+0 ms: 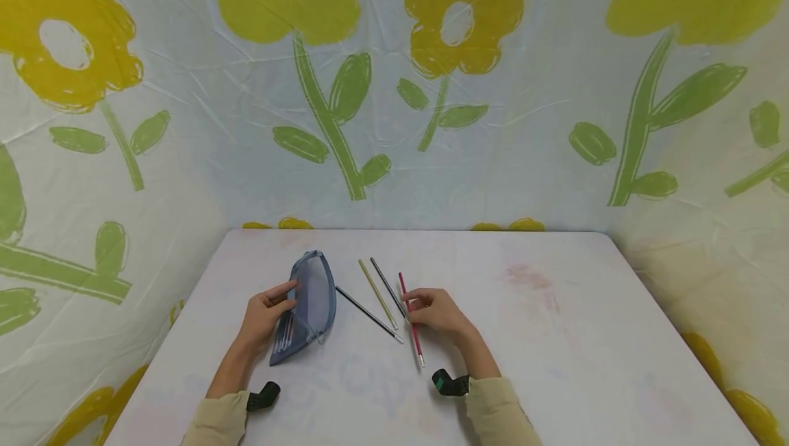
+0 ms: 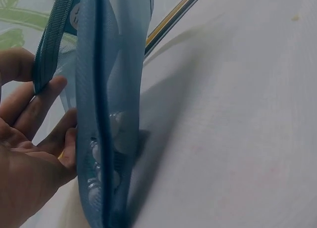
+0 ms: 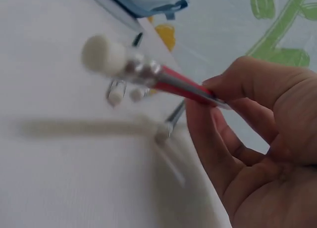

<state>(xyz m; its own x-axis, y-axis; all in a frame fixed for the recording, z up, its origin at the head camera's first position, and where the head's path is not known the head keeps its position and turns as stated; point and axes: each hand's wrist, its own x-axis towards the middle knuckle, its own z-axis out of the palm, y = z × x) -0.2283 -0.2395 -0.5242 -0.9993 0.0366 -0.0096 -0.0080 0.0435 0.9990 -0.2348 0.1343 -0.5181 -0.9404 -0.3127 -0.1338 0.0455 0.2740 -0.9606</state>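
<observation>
My left hand grips the edge of a blue mesh pencil case, tilted up off the table on the left. In the left wrist view, thumb and fingers pinch its zipped edge. White pencil ends show through the mesh near the bottom. My right hand pinches a red pencil between thumb and fingertips. Its white eraser points toward the camera in the right wrist view, raised over the table with a shadow beneath.
Between the hands lie a yellow-green pencil, a dark pencil and a black pencil, with white eraser ends toward me. They rest on a white table. A flower-printed cloth hangs behind and at both sides.
</observation>
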